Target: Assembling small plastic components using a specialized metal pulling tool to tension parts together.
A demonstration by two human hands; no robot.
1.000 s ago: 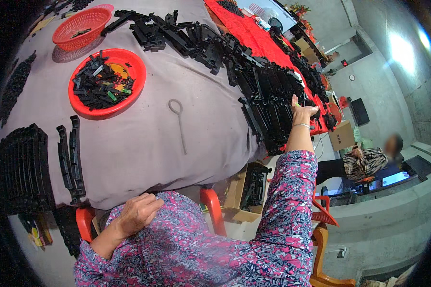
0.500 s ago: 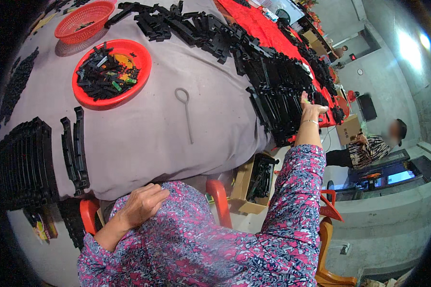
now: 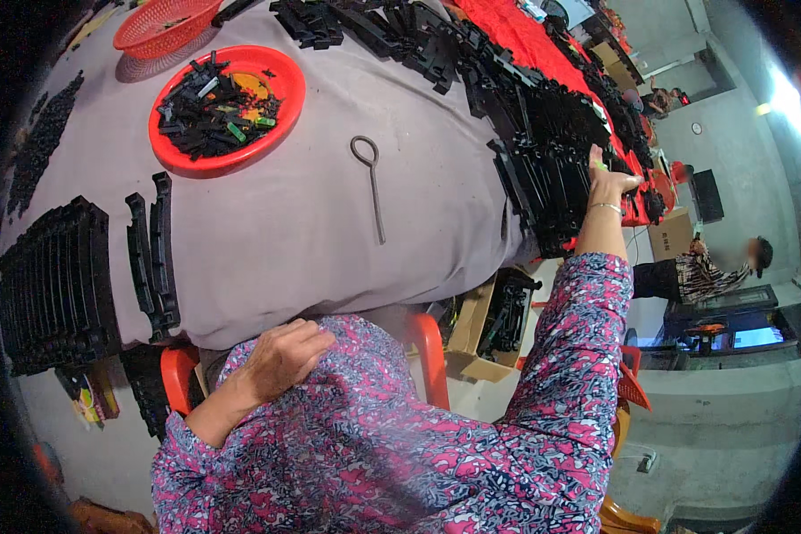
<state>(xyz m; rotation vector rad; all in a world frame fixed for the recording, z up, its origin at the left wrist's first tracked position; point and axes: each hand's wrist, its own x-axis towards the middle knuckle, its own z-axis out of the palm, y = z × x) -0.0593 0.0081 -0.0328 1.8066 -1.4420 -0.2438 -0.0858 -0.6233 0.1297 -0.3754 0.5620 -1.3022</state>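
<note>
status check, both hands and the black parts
Right hand at the right-side black parts, grip unclear. Left hand over patterned clothing. Looped rod on grey cloth, left of those parts.

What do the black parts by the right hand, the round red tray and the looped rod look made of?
Black parts: probably moulded plastic, matte; similar shapes repeat. Red tray: likely smooth plastic; uniform colour, rounded rim. Looped rod: perhaps dull metal; grey, bent into a loop.

A loop-ended metal rod point(image 3: 378, 205) points toward the near edge of the table point(image 3: 267, 240); red chair armrests point(image 3: 432, 360) stand beside that edge.
</note>
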